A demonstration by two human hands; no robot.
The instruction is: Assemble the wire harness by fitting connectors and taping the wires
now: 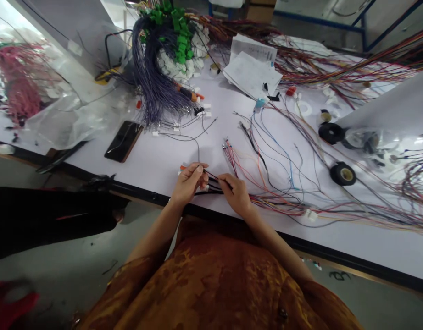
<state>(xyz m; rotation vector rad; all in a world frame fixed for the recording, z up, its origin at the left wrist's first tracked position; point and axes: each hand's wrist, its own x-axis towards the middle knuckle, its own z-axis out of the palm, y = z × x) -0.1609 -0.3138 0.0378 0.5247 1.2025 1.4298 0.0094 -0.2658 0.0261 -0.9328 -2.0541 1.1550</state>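
At the table's near edge my left hand (pixel 189 182) pinches a thin dark wire (pixel 198 151), which runs up from the fingertips across the white top. My right hand (pixel 236 195), just to the right, is closed on a dark wire (pixel 211 174) stretched between both hands. Whether these are one wire or two I cannot tell. Under the hands lie black sleeved cables (pixel 208 192). From there a wire harness (pixel 280 204) of red, yellow and grey strands spreads right. Red wires with metal terminals (pixel 227 145) fan out above my right hand.
A purple wire bundle (pixel 156 82) with green connectors (pixel 180 34) lies at the back left. A phone (pixel 124 141) rests left of my hands. Black tape rolls (pixel 342 174) and papers (pixel 254 71) are to the right. Another person's dark clothing (pixel 53 220) shows at the left.
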